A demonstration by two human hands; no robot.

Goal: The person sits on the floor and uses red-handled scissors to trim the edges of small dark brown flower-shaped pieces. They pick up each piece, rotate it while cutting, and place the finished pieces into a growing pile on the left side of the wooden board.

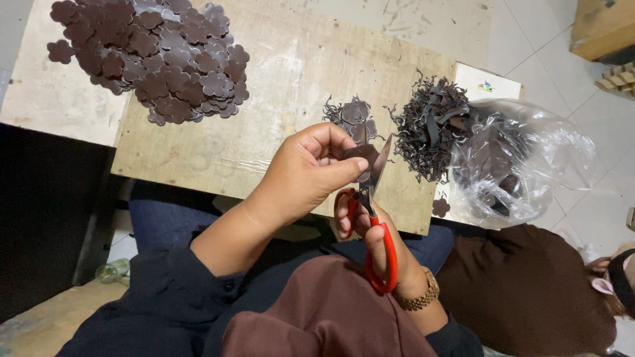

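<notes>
Both hands grip: left hand (307, 173) pinches the brown flower piece (362, 157) just above the red-handled scissors (376, 218) (blades pointing up) in the right hand (370, 231).

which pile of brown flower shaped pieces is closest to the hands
The small pile just above the left hand, mid-board. The big heap sits far off at the board's top-left corner, and the tangled scrap strips are not flower shapes.

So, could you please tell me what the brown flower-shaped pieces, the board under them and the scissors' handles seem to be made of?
The flower-shaped pieces look like matte dark-brown leather or a synthetic sheet: flat, thin, dull-surfaced; which one cannot be told. The board looks like bare plywood, pale with visible grain and scuffs. The scissors' handles, in the right hand, look like glossy red plastic, judging by their even colour and smooth sheen.
</notes>
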